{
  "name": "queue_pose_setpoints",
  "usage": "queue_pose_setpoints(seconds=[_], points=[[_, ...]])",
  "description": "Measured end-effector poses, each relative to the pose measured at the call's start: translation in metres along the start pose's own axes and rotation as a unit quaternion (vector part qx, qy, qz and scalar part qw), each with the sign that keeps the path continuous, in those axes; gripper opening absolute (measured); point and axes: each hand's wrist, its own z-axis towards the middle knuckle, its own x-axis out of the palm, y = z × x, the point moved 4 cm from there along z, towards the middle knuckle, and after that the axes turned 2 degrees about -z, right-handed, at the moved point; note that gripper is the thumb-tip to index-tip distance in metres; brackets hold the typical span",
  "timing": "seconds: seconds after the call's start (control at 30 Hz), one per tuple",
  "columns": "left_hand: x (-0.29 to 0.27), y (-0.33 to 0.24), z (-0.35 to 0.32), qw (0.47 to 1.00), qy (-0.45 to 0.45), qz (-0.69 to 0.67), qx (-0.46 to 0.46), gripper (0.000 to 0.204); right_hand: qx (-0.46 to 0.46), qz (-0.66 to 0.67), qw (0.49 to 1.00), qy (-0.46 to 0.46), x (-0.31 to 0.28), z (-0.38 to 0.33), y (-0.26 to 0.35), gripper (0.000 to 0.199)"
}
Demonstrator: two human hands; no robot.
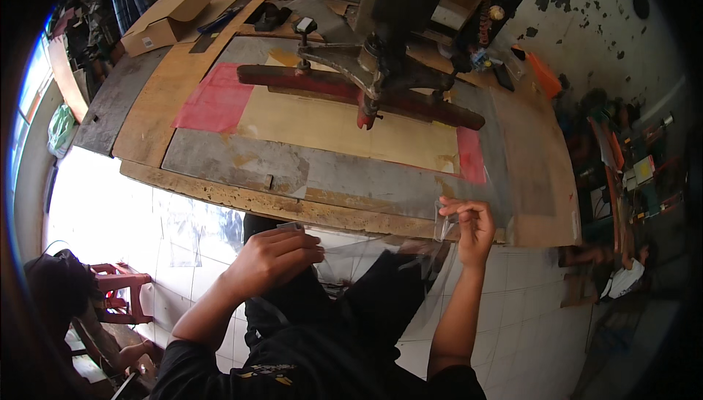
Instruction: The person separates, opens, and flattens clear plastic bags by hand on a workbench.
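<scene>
We see the clear sheet (381, 248) slung between both hands, so it lies right at the grip: its visible span runs left to right, roughly along the table's front edge (242, 193), low over the lap. We can't trace its full outline; it's too see-through. Left hand (272, 261) has its fingers curled together on the left end, knuckles up, tips partly hidden; right hand (472, 226) pinches the other end between thumb and fingers, clamped on the film. Directly ahead of the grip, past the wooden edge, we have the grey plate (293, 169), then the yellow panel (315, 125) with a pink patch (212, 100) at its left end and a smaller one at its right. Right hand is the nearer one to that panel; left hand sits lower and farther back. What stands in the way: a red bar (322, 85) on a metal bracket (351, 70), crossing above the panel, beyond both hands. A small metal tab (269, 180) sits on the plate, just ahead of the left hand. Far ahead and left, we note a cardboard box (165, 19).
</scene>
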Motion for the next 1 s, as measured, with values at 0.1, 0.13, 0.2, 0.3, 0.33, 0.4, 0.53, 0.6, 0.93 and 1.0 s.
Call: queue_pose_setpoints(seconds=[0.1, 0.13, 0.2, 0.3, 0.33, 0.4, 0.53, 0.6, 0.93, 1.0], points=[[0.000, 0.007, -0.017, 0.999, -0.011, 0.029, -0.030, 0.015, 0.002, 0.008, 0.998, 0.059, 0.007, -0.001, 0.003, 0.017], [-0.001, 0.011, -0.021, 0.998, -0.013, 0.042, -0.049, 0.017, 0.015, 0.003, 0.996, 0.084, 0.011, -0.001, 0.004, 0.018], [-0.002, 0.015, -0.025, 0.997, -0.013, 0.049, -0.054, 0.019, 0.025, -0.031, 0.995, 0.091, 0.013, -0.004, 0.003, 0.019], [-0.012, 0.020, -0.026, 0.995, -0.002, 0.072, -0.069, 0.021, 0.076, -0.067, 0.991, 0.090, 0.013, -0.009, -0.005, 0.020], [-0.018, 0.022, -0.023, 0.993, 0.006, 0.089, -0.079, 0.023, 0.076, -0.061, 0.992, 0.078, 0.014, -0.009, -0.005, 0.019], [-0.033, 0.013, 0.005, 0.995, -0.041, 0.088, -0.036, 0.025, 0.074, -0.055, 0.994, 0.066, 0.015, -0.008, -0.006, 0.019], [-0.055, 0.007, 0.050, 0.988, -0.090, 0.121, 0.020, 0.029, 0.017, -0.035, 0.998, -0.059, 0.005, 0.000, 0.001, 0.017], [-0.060, 0.017, 0.073, 0.973, -0.158, 0.139, 0.099, 0.026, -0.061, -0.093, 0.972, -0.207, -0.003, 0.006, 0.010, 0.019], [-0.011, 0.096, 0.070, 0.909, -0.152, -0.237, -0.306, 0.020, 0.153, -0.141, 0.972, -0.111, 0.003, 0.030, -0.029, 0.024], [-0.010, 0.099, 0.068, 0.911, -0.148, -0.238, -0.302, 0.036, 0.148, -0.120, 0.974, -0.123, 0.004, 0.032, -0.027, 0.024]])
